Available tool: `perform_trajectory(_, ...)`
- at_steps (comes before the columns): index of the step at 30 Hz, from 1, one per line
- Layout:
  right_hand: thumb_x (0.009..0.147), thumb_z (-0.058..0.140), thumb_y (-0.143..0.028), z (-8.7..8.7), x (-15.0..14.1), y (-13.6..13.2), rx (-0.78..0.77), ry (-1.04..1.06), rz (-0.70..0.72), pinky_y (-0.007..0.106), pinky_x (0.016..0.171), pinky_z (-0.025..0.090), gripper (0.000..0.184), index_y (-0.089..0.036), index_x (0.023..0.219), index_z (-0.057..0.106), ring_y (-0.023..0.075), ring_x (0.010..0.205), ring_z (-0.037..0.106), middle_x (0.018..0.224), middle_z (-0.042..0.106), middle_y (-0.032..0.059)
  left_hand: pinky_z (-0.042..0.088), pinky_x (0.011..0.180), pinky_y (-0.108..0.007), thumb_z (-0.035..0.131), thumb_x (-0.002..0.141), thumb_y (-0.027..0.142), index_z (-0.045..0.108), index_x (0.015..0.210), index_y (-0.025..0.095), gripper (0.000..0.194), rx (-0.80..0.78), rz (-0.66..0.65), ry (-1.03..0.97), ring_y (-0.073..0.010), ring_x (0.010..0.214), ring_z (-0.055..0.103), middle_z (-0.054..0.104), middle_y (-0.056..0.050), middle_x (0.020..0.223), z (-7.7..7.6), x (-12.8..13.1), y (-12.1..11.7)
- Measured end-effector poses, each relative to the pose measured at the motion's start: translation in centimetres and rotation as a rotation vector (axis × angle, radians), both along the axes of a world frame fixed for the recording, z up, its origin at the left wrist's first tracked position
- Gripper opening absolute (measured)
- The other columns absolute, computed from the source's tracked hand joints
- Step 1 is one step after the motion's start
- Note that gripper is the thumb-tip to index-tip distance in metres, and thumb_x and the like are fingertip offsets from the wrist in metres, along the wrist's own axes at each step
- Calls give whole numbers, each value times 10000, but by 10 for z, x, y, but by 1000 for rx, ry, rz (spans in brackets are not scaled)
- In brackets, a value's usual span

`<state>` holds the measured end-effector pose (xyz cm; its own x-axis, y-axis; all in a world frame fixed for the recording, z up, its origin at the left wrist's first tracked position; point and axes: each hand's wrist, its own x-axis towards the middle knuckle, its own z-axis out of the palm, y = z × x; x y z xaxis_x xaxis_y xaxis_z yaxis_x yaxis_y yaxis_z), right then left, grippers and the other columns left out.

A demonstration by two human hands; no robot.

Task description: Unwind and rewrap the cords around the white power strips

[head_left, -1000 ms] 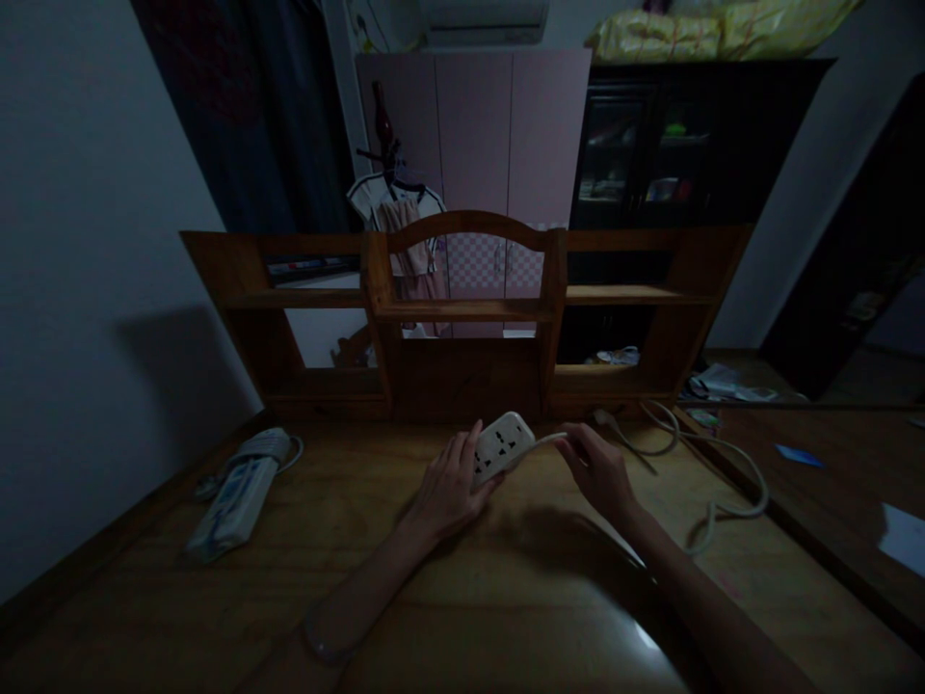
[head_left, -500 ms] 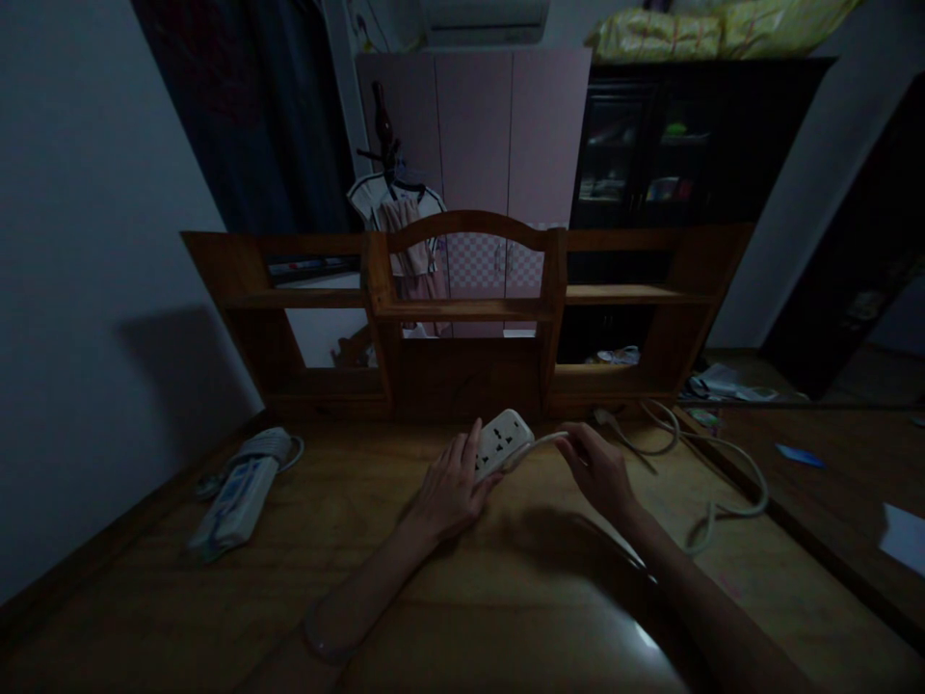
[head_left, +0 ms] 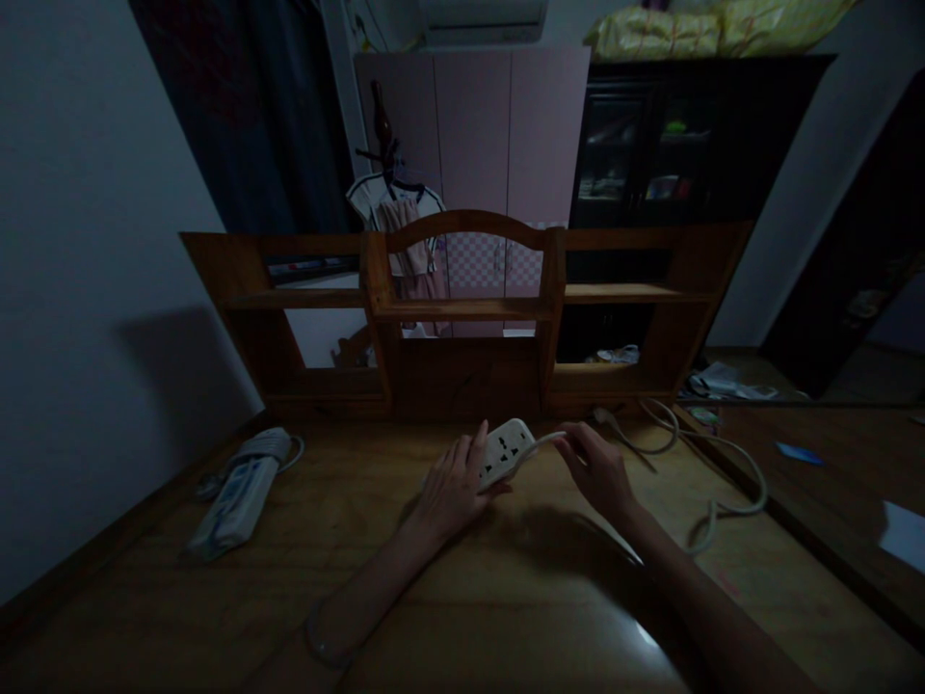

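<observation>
A white power strip [head_left: 504, 451] with several sockets is gripped by my left hand [head_left: 455, 477], its fingers and thumb wrapped around the near end. My right hand [head_left: 594, 465] pinches the strip's white cord [head_left: 547, 439] a short way from where it runs along the strip's side. Beyond that hand the cord loops over the right part of the desk. Its plug [head_left: 604, 416] lies near the foot of the wooden shelf. Part of the cord is hidden behind my right forearm.
A second power strip [head_left: 242, 496] with its cord bundled on it lies on the left of the wooden desk [head_left: 434, 617]. Across the back stands a wooden shelf unit [head_left: 466, 310]. A blue card [head_left: 799, 453] and white paper [head_left: 905, 535] lie on the surface at right.
The power strip has turned slightly, so more of its socket face shows and it sits a little lower. My left hand shifted a bit with it; my right hand is nearly still.
</observation>
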<state>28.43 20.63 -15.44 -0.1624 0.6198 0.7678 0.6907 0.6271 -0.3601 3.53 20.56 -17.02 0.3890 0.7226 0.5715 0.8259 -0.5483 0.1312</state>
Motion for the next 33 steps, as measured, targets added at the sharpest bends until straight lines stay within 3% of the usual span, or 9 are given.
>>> perform_trajectory(10,941,514,-285,0,0,-1,13,-4,24,237,597,411,102,-197,981,548,125,636,523,795,549,13,450,849,-369,563,833,489,157,1469,246,793,-47,104,-90,-265,1034,531,489,-110,1202,-2,0,-1)
perform_trajectory(19,934,528,-273,1,0,-2,47,9,7,232,593,421,111,-196,1012,542,121,635,533,778,548,7,455,830,-365,541,817,593,178,1459,262,808,-83,154,-176,-263,1030,547,491,-102,1221,4,1,-5)
perform_trajectory(29,934,516,-320,1,0,0,28,22,-21,249,576,430,131,-202,979,552,137,612,539,766,573,17,454,846,-368,638,773,314,178,1458,291,826,-95,154,-179,-263,1033,549,484,-87,1244,0,0,-4)
perform_trajectory(33,942,498,-313,3,-2,-2,-26,41,4,251,591,436,144,-196,1016,537,142,631,552,792,581,25,464,839,-368,660,729,282,227,1439,285,831,-112,142,-188,-265,1030,551,489,-83,1245,0,-2,-3)
